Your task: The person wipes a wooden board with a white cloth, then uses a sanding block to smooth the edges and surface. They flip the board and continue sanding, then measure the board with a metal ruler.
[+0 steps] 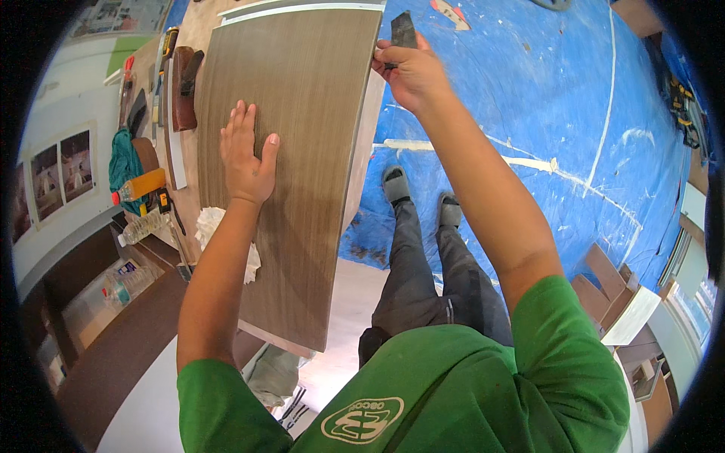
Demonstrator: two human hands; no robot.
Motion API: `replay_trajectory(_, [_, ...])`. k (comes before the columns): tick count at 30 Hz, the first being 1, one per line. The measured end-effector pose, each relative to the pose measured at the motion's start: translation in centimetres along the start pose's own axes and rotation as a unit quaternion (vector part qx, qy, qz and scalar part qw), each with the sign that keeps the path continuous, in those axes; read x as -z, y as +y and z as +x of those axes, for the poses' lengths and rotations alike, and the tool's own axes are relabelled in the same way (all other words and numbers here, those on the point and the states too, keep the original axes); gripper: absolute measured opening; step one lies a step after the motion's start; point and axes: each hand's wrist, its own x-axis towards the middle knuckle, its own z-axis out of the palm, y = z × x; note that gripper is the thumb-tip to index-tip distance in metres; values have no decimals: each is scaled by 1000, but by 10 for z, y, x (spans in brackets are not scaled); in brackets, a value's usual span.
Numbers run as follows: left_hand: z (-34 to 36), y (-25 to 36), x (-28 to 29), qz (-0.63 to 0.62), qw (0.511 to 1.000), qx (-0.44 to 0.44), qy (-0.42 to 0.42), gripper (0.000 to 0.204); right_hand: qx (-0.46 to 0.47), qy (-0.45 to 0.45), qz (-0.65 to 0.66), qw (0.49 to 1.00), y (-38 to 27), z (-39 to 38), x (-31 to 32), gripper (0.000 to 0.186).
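Note:
A brown wood-grain panel [291, 166] lies on a pale workbench in the middle of the view, its long right side beside the blue floor. My left hand [245, 158] rests flat on its surface with fingers spread and thumb apart. My right hand [408, 75] grips a small dark flat piece [402, 30] at the panel's upper right edge, thumb and fingers bent round it. Beside my left forearm, a crumpled white cloth [211, 223] sticks out from under or next to the panel's left side; part of it is hidden by the arm.
Tools [186, 87], bottles [143, 185] and a teal cloth [122, 158] line the bench's left side. Blue sheeting [529, 90] covers the floor at the right, where my feet stand. Loose boards [627, 317] lie at the lower right; more tools [683, 113] sit at the far right.

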Motion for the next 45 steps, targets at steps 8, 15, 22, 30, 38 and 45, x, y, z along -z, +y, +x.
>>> replay_trajectory(8, [1,-1,0,-3,1000,-5,-2,67,-9,-14,-36,999,-1,9,5,73])
replay_trajectory(15, [0,0,1,-2,1000,3,-9,68,24,2,-106,994,-4,11,1,72])
replay_trajectory(22, [0,0,2,-6,1000,5,-9,68,100,-27,-119,987,0,-5,0,83])
replay_trajectory(30, [2,2,3,-4,1000,-4,-4,68,89,-52,-119,988,2,15,7,85])
replay_trajectory(38, [-2,0,3,-14,1000,7,-5,68,180,10,-355,917,-19,-10,2,58])
replay_trajectory(45, [0,-1,2,-24,1000,0,12,67,378,-213,-693,575,-56,-26,1,70])
